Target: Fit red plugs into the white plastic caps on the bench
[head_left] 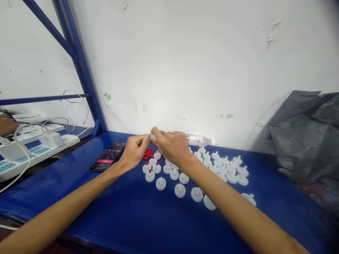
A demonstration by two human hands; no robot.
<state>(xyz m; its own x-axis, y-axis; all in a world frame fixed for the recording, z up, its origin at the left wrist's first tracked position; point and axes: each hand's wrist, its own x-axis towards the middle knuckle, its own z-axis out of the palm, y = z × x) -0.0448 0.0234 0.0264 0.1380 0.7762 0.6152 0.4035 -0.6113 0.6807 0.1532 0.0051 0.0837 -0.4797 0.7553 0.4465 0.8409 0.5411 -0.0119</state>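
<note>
On a blue surface (137, 218) by a white wall (185, 63), white, round, nozzled plastic caps (180, 190) and tiny red tips (148, 153) are spread. Above them, a whitish piece (153, 137) is gripped by the fingers of left hand (134, 150) and right hand (173, 146).

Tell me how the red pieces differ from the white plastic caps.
The red pieces are far smaller than the white caps. Most red pieces lie heaped together, while the white caps spread widely. The white caps have wide round bases and narrow spouts; the red pieces look stubby. Many of both lie on the blue table.
</note>
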